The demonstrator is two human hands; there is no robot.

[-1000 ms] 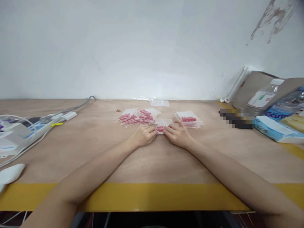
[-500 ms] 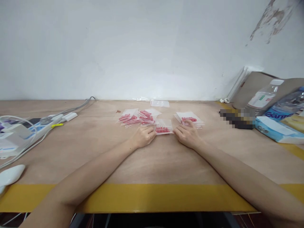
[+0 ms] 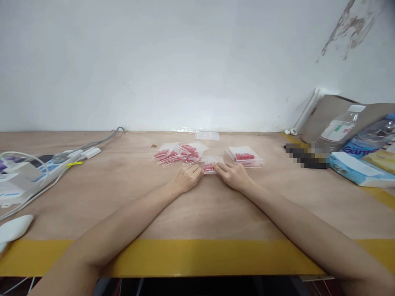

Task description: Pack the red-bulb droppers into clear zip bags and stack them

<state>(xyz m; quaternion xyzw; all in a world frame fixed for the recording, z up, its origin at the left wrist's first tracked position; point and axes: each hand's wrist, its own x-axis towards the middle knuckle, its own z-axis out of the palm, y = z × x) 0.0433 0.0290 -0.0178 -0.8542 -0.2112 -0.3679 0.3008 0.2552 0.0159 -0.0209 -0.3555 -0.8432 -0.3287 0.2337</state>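
Note:
Between my hands lies a small clear plastic bag [image 3: 209, 167] with red capsule-like pieces inside, flat on the table. My left hand [image 3: 189, 176] is closed on the bag's left edge, fingers curled. Stretched over the bag's right part, the fingers of my right hand [image 3: 232, 174] rest on it and hide some of the red pieces. Just beyond my left hand is a spread pile of similar filled bags [image 3: 179, 154]. Another stack of filled bags [image 3: 245, 156] sits behind my right hand.
Flat clear bags [image 3: 207, 135] lie near the wall. At left are a power strip with plugs [image 3: 46, 170], cables and a white object [image 3: 15, 228]. To the right stand a bottle [image 3: 341, 128], a second bottle [image 3: 373, 135] and a blue tissue pack [image 3: 361, 169]. Yellow tape [image 3: 185, 257] lines the front edge.
My right hand has moved left from the bag's right edge onto its top, fingers now extended over it. My left hand stays at the left edge.

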